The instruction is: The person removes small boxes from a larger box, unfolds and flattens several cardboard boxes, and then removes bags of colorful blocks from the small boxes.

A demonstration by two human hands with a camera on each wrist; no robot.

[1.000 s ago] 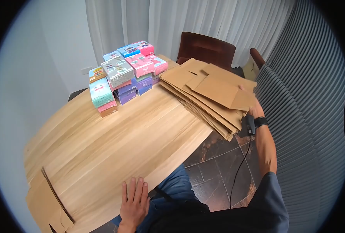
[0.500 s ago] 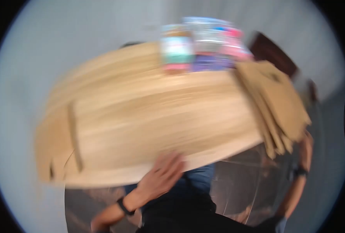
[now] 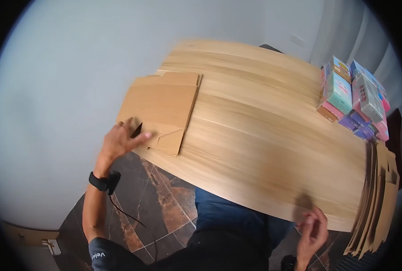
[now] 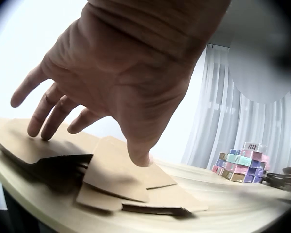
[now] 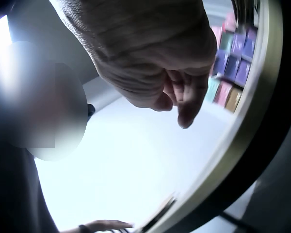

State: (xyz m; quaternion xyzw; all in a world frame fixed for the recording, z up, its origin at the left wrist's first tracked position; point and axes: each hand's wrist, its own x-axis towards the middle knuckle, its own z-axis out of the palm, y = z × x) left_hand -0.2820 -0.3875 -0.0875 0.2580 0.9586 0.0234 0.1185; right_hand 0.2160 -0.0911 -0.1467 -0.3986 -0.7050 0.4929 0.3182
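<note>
A few flattened cardboard boxes (image 3: pixel 165 104) lie in a small pile at the table's left end. Over their near left corner is my left hand (image 3: pixel 119 141), its fingers spread and the thumb apart. In the left wrist view that hand (image 4: pixel 121 73) arches above the cardboard flaps (image 4: pixel 119 172), fingertips close over them and nothing in its grasp. My right hand (image 3: pixel 313 232) hovers by the table's near edge with loosely bent fingers. Seen in the right wrist view, the same hand (image 5: pixel 160 58) holds nothing.
Small colourful boxes (image 3: pixel 339 92) stand stacked at the far right of the wooden table (image 3: pixel 255 135). A taller stack of flattened cardboard (image 3: pixel 377 198) overhangs the right end. A wall (image 3: pixel 65 113) rises beyond the left end. A cable hangs from the left wrist.
The head view has swung left. My left hand has gone from the table's near edge to the cardboard at the left. My right hand has come away from the large cardboard stack.
</note>
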